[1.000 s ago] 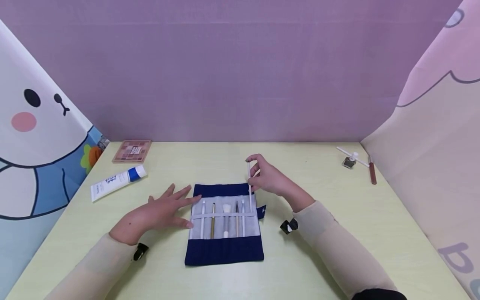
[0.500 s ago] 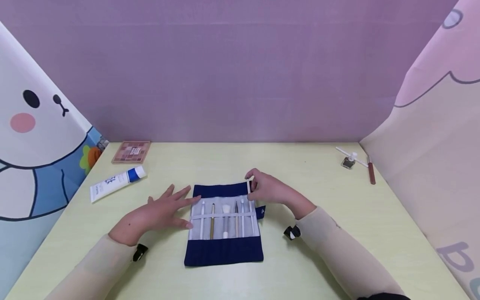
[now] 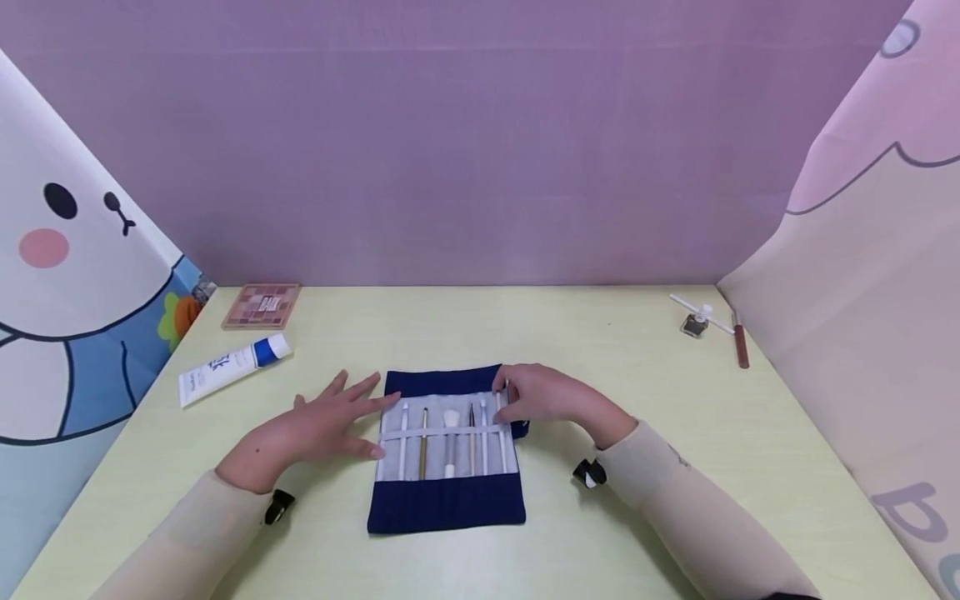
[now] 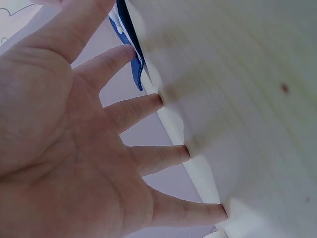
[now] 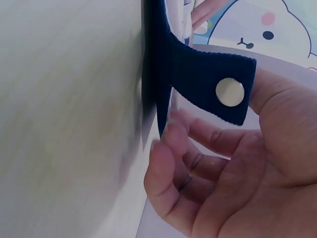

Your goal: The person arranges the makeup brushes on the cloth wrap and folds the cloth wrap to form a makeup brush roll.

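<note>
A navy fabric brush roll (image 3: 446,504) lies unrolled on the table, its grey inside facing up. Several slim brushes stand under its elastic band, among them a white-tipped brush (image 3: 451,419) in the middle. In the rightmost place, a slim white stick (image 3: 503,450) runs beneath the band, and my right hand (image 3: 543,393) pinches its upper end between thumb and fingers. My left hand (image 3: 315,429) is spread flat, with forefinger and thumb resting on the roll's left edge. In the right wrist view, a navy snap tab (image 5: 203,74) sticks out near my curled fingers (image 5: 161,173).
At the back left lie a pink eyeshadow palette (image 3: 262,307) and a white tube with a blue band (image 3: 228,369). Toward the back right are a small bottle (image 3: 695,323), another white stick (image 3: 682,302) and a brown-handled tool (image 3: 741,346). A purple cloth (image 3: 480,150) hangs behind the table.
My right hand has come down toward me, sliding the white stick deeper under the elastic into the roll's rightmost place. The left hand has stayed where it was.
</note>
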Action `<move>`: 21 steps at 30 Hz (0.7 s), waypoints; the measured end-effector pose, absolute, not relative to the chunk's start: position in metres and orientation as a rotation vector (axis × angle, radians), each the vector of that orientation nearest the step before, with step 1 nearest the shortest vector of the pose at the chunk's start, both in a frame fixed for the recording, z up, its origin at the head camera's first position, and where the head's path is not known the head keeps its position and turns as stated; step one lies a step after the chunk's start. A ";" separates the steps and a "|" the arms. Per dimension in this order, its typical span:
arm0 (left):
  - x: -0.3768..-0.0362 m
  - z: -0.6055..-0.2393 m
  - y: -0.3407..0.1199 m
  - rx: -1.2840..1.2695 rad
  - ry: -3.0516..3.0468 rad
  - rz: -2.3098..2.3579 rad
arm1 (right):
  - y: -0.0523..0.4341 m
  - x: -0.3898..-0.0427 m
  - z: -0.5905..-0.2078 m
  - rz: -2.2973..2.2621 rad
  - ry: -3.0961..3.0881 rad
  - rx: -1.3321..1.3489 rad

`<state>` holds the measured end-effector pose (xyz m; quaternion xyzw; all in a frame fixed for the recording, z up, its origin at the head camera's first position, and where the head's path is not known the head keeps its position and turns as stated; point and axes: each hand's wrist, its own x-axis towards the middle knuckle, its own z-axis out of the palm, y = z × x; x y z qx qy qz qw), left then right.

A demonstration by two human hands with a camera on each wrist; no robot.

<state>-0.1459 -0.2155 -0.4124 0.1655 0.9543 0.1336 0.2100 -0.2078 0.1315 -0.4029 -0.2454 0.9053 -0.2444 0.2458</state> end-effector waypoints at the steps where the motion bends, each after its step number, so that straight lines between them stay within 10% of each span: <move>1: -0.146 -0.412 -0.215 0.458 2.651 0.374 | 0.132 -0.207 -0.403 -0.659 2.470 -0.672; 21: -0.149 -0.414 -0.215 0.753 2.718 0.372 | 0.145 -0.206 -0.383 -0.733 2.523 -0.694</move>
